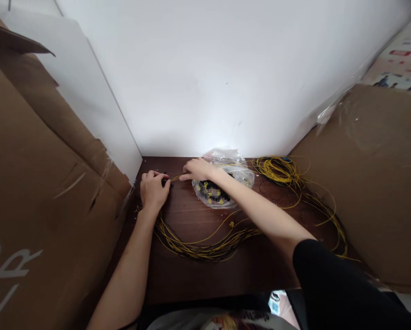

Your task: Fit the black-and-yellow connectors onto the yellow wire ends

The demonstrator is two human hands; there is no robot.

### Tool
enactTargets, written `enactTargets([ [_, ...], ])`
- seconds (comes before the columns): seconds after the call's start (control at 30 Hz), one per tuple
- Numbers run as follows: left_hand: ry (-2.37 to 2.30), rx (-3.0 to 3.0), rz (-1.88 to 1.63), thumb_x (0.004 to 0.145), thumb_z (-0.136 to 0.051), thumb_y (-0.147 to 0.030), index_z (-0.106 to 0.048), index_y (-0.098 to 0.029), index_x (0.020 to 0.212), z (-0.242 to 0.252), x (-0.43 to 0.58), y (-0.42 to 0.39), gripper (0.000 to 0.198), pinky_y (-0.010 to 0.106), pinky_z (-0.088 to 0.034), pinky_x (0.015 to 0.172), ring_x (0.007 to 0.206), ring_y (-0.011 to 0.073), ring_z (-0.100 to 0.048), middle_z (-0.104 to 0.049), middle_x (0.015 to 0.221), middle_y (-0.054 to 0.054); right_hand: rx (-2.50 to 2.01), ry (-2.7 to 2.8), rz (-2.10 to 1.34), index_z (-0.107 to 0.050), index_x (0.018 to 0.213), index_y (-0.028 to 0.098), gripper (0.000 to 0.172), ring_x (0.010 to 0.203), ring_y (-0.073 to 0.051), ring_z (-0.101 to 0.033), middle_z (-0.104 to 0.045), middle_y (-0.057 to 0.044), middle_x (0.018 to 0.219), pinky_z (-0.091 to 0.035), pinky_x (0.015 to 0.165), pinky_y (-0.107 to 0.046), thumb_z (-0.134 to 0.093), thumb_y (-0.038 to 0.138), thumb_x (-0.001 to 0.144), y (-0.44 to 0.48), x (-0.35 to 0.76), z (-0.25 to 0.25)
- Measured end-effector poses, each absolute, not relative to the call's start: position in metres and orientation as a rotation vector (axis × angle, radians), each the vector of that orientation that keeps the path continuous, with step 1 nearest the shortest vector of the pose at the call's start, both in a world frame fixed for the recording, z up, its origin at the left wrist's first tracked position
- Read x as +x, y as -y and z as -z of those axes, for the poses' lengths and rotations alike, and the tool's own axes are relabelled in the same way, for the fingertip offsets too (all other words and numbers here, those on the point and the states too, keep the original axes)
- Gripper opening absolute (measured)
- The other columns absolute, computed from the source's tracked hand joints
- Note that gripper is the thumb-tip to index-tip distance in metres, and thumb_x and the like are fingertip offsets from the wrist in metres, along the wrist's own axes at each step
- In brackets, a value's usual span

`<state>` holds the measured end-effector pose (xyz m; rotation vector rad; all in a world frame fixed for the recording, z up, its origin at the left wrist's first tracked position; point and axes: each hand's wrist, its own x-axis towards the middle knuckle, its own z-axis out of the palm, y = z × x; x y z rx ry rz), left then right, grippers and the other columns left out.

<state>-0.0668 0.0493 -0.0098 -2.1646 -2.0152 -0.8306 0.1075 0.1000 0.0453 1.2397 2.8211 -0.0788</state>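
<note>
My left hand rests on the dark wooden table near its back left corner, fingers curled round a small black part at the end of a thin yellow cable. My right hand reaches across from the right and pinches the same yellow cable just right of the left hand. A bundle of yellow cables curves across the table under both forearms. A clear plastic bag of black and yellow connectors lies right behind my right wrist.
A coil of yellow cable lies at the back right, with loose strands trailing along the right edge. Large cardboard boxes stand on the left and right. A white wall closes the back.
</note>
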Motion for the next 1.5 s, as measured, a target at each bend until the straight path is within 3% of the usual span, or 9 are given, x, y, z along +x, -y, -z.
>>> enactTargets([
  [0.27, 1.861, -2.212, 0.973, 0.082, -0.053, -0.03, -0.07, -0.018, 0.083, 0.008, -0.061, -0.047, 0.021, 0.038, -0.041, 0.084, 0.099, 0.0272, -0.046, -0.06, 0.1, 0.009, 1.221, -2.857, 0.011, -0.067, 0.088, 0.014, 0.016, 0.089, -0.023, -0.062, -0.069, -0.011, 0.094, -0.037, 0.069, -0.028, -0.054, 0.021, 0.081, -0.095, 0.109, -0.044],
  [0.5, 1.66, -2.478, 1.047, 0.087, -0.047, -0.031, -0.062, -0.013, 0.105, 0.009, -0.052, -0.049, 0.03, 0.037, -0.039, 0.087, 0.099, 0.024, -0.05, -0.064, 0.102, 0.009, 1.198, -3.003, 0.104, -0.062, 0.093, 0.014, 0.02, 0.09, -0.02, -0.059, -0.066, -0.011, 0.1, -0.035, 0.068, -0.026, -0.045, 0.019, 0.086, -0.094, 0.113, -0.044],
  [0.7, 1.734, -2.619, 1.06, 0.09, -0.036, -0.03, -0.064, -0.014, 0.091, 0.014, -0.05, -0.053, 0.032, 0.034, -0.042, 0.078, 0.084, 0.0223, -0.054, -0.067, 0.088, 0.009, 1.226, -3.074, 0.257, -0.063, 0.093, 0.015, 0.021, 0.085, -0.018, -0.058, -0.066, -0.01, 0.095, -0.035, 0.069, -0.026, -0.044, 0.022, 0.088, -0.091, 0.116, -0.045],
  [1.0, 1.784, -2.622, 1.026, 0.087, -0.037, -0.028, -0.062, -0.018, 0.074, 0.013, -0.05, -0.053, 0.03, 0.032, -0.042, 0.073, 0.075, 0.0213, -0.055, -0.064, 0.076, 0.007, 1.152, -3.133, 0.44, -0.068, 0.088, 0.012, 0.032, 0.073, -0.014, -0.055, -0.067, -0.008, 0.084, -0.037, 0.07, -0.026, -0.042, 0.03, 0.09, -0.081, 0.167, -0.071],
  [1.13, 1.819, -2.588, 1.029, 0.086, -0.037, -0.027, -0.062, -0.018, 0.073, 0.014, -0.051, -0.054, 0.029, 0.032, -0.042, 0.072, 0.074, 0.0214, -0.056, -0.065, 0.077, 0.007, 1.462, -3.05, 0.419, -0.068, 0.082, 0.014, 0.032, 0.061, -0.011, -0.049, -0.064, -0.002, 0.071, -0.036, 0.065, -0.025, -0.043, 0.033, 0.089, -0.067, 0.223, -0.101],
  [1.3, 1.863, -2.536, 1.018, 0.085, -0.037, -0.029, -0.063, -0.018, 0.075, 0.014, -0.051, -0.054, 0.031, 0.03, -0.042, 0.071, 0.073, 0.021, -0.058, -0.066, 0.077, 0.008, 2.084, -2.972, 0.377, -0.069, 0.079, 0.019, 0.024, 0.067, -0.015, -0.053, -0.066, -0.003, 0.073, -0.039, 0.068, -0.028, -0.055, 0.037, 0.081, -0.038, 0.296, -0.137],
  [1.4, 1.874, -2.516, 1.014, 0.085, -0.037, -0.029, -0.064, -0.018, 0.075, 0.014, -0.052, -0.055, 0.031, 0.03, -0.043, 0.07, 0.074, 0.0211, -0.059, -0.067, 0.078, 0.008, 2.439, -2.964, 0.269, -0.07, 0.075, 0.021, 0.024, 0.057, -0.012, -0.045, -0.058, -0.001, 0.061, -0.037, 0.06, -0.028, -0.059, 0.043, 0.078, -0.017, 0.334, -0.149],
  [1.43, 1.878, -2.511, 1.017, 0.085, -0.037, -0.029, -0.064, -0.018, 0.075, 0.015, -0.052, -0.055, 0.031, 0.03, -0.043, 0.07, 0.074, 0.0211, -0.06, -0.067, 0.079, 0.008, 2.592, -2.949, 0.351, -0.069, 0.075, 0.022, 0.025, 0.048, -0.01, -0.035, -0.047, 0.002, 0.051, -0.034, 0.053, -0.027, -0.06, 0.045, 0.077, -0.01, 0.344, -0.15],
  [1.5, 1.889, -2.494, 1.027, 0.086, -0.036, -0.03, -0.064, -0.018, 0.076, 0.016, -0.053, -0.056, 0.032, 0.03, -0.043, 0.07, 0.075, 0.0214, -0.06, -0.068, 0.08, 0.008, 2.795, -2.868, 0.871, -0.068, 0.078, 0.026, 0.025, 0.042, -0.008, -0.025, -0.033, 0.006, 0.046, -0.028, 0.044, -0.024, -0.062, 0.05, 0.074, 0.0, 0.362, -0.148],
])
